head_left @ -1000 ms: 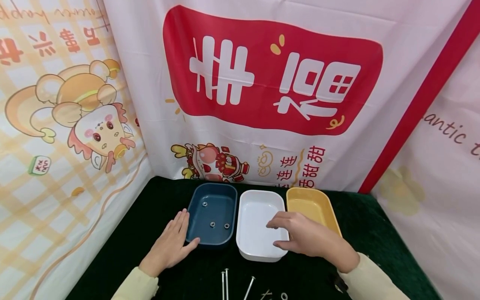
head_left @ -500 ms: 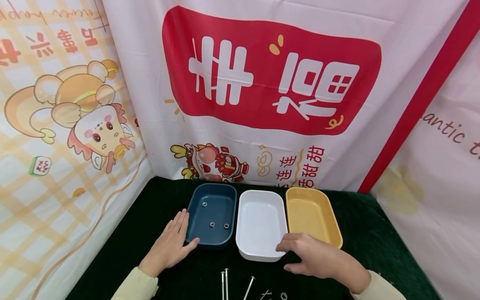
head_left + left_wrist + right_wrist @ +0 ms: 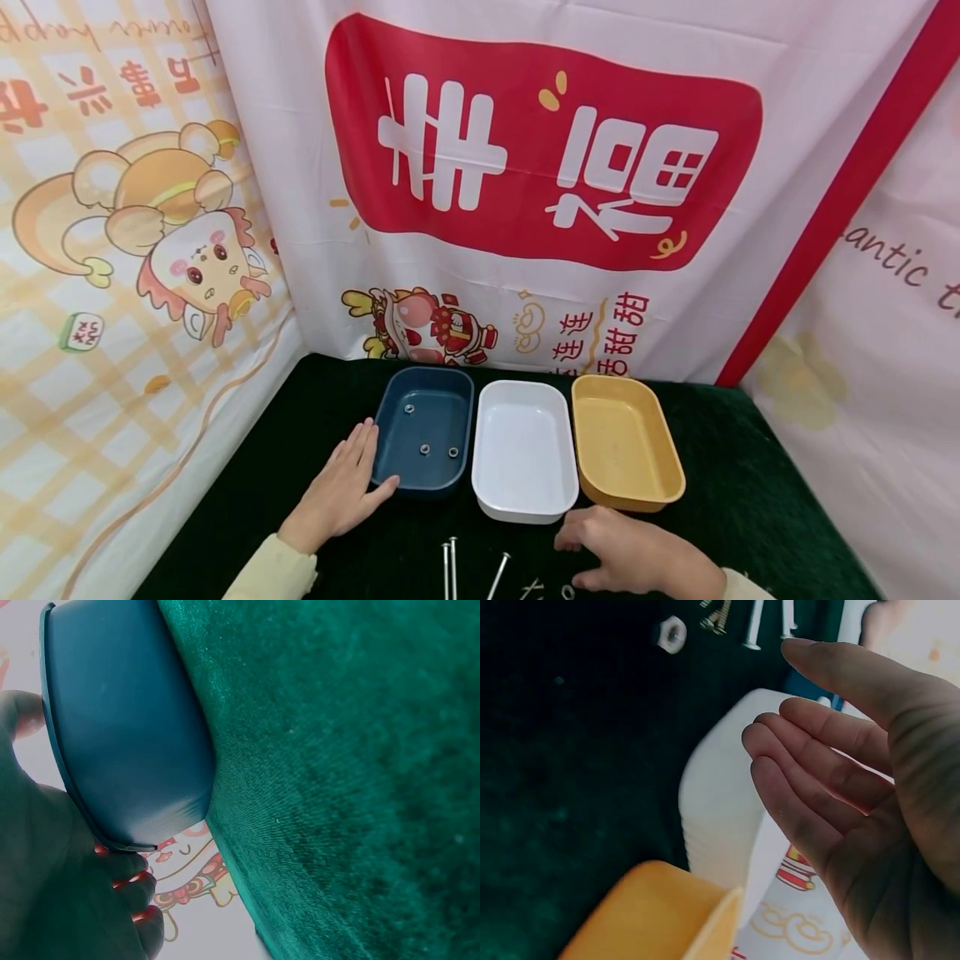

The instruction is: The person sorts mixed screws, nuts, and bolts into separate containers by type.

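Judging by its metallic shine, we expect the nut [image 3: 666,636] to be light, hard and hardly fragile, though its smooth faces could slip from dry fingertips. We would pinch it across two opposite flats, thumb against forefinger, since it looks too low on the cloth [image 3: 577,787] to scoop easily. It lies at the bottom of the head view, just beside the thumb tip of our right hand [image 3: 626,550]; the right wrist view shows a gap between them, so we are not touching it. Those fingers are loosely bent, the thumb well apart from them, and we hold nothing there. Next to the nut lie the screws [image 3: 532,590], then three bolts [image 3: 498,575]. Farther off stand the yellow tray [image 3: 626,433], the white tray [image 3: 522,442] and the blue tray [image 3: 438,400], which has three small nuts [image 3: 425,452] inside. Our left hand [image 3: 337,492] rests nearly straight fingers along the blue tray's left side, thumb spread toward its near edge, grasping nothing.
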Demonstrator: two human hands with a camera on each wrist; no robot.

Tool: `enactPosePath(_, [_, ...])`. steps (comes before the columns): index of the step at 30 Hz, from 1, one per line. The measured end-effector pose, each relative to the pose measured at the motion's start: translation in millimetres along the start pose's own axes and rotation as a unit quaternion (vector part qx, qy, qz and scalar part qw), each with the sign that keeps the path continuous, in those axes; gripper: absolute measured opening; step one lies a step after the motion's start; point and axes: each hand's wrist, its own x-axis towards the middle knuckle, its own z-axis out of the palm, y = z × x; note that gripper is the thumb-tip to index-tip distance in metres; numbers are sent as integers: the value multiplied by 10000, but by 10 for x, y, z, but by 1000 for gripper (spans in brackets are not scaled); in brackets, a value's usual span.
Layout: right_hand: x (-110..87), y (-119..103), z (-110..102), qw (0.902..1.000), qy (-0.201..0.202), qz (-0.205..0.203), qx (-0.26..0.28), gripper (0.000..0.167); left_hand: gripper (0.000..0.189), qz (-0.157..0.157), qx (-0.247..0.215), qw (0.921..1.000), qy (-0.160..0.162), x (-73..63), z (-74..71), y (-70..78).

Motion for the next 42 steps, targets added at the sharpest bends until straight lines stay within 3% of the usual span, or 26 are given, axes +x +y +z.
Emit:
enactPosePath(17, [73,217,352,9984,-335,382,233,29,97,30,-82,10000,41,-1,-8,22])
enactPosePath(30, [155,291,488,9991,-80,-123,-399,24,98,-7,-139,9999,-23,-2,-21,21])
enactPosePath(42, [152,291,482,9996,-258,-84,5,12,98,6,-148,9999,8,-10,-14,16])
